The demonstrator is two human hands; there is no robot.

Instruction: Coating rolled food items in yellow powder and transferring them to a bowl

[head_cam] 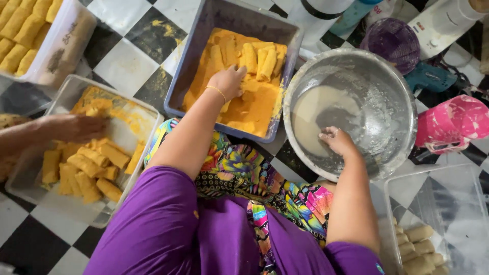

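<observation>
Resting in orange crumbs, left hand lies palm-down, fingers loosely spread, touching coated rolls inside grey tub. Right hand sits in steel bowl, fingertips dipped in pale batter; grasp: cannot tell. Hands well apart. Clear tray of crumbed rolls at left, another person's hand in it. Uncoated rolls lower right. Checkered floor beneath.

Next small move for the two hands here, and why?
Probably lift the right hand out of the metal bowl; nothing shows in its fingers, batter remains, and uncoated rolls wait nearby. The left hand is busy in the crumb tray.
</observation>
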